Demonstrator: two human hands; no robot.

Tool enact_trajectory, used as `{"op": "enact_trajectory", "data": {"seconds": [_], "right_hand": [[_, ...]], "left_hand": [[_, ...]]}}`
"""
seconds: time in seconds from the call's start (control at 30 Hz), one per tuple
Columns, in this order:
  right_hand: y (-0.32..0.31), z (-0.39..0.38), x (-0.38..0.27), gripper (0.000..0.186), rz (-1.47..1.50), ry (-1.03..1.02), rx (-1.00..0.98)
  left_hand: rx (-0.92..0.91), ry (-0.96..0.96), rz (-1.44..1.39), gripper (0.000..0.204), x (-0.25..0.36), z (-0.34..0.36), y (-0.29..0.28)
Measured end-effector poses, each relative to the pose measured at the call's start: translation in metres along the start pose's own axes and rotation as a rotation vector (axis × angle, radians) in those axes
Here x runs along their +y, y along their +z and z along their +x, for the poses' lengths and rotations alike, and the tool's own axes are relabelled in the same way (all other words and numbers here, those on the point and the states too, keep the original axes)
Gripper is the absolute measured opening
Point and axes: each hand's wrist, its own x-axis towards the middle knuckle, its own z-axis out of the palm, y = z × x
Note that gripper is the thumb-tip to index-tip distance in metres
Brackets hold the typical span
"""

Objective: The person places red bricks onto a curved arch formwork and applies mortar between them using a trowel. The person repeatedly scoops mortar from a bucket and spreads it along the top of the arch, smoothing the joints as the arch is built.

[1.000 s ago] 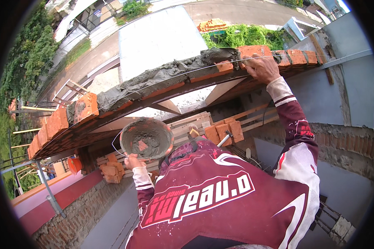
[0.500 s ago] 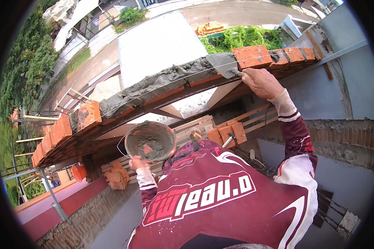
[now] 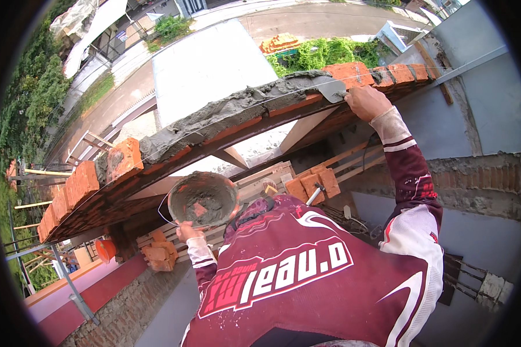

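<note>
My right hand is closed round the handle of a trowel. Its grey blade lies against the near edge of the wall top, where the mortar bed meets an orange brick. The mortar is thick, wet and uneven along the middle of the wall. My left hand grips the rim of a bucket, held tilted below the wall. Grey mortar and a reddish brick fragment are inside it. A taut string runs along the wall top past the blade.
Bricks stand in a row at the wall's left end. Loose bricks and another brick pile rest on wooden planks below. A grey wall rises at right. Beyond the wall are a pale roof and a road.
My right hand has drawn the trowel to the right and toward the wall's near edge, partly in front of the brick. My left hand still holds the bucket. The view has shifted slightly.
</note>
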Motion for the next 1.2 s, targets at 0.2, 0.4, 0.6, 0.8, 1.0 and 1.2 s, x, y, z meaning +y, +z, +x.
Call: {"op": "enact_trajectory", "data": {"seconds": [0.2,0.4,0.6,0.8,1.0,1.2], "right_hand": [[0.013,-0.005,0.004,0.032,-0.118,0.06,0.195],[0.05,0.042,-0.022,0.025,-0.27,0.118,0.289],[0.047,0.043,-0.086,0.023,-0.281,-0.082,0.272],[0.05,-0.022,-0.119,0.018,0.133,-0.153,0.493],[0.115,-0.087,-0.18,0.028,0.455,-0.433,0.238],[0.178,-0.083,-0.319,0.021,0.252,-0.843,0.018]], "left_hand": [[0.033,-0.015,-0.046,0.019,-0.001,0.021,-0.026],[0.019,-0.04,0.02,0.019,-0.001,0.039,-0.039],[0.01,-0.024,0.017,0.018,0.004,0.041,-0.048],[-0.013,0.089,0.042,0.02,0.012,0.04,-0.044],[-0.079,0.233,-0.061,0.015,0.03,0.036,-0.045],[-0.157,0.528,-0.041,0.014,0.044,0.034,-0.048]]}}
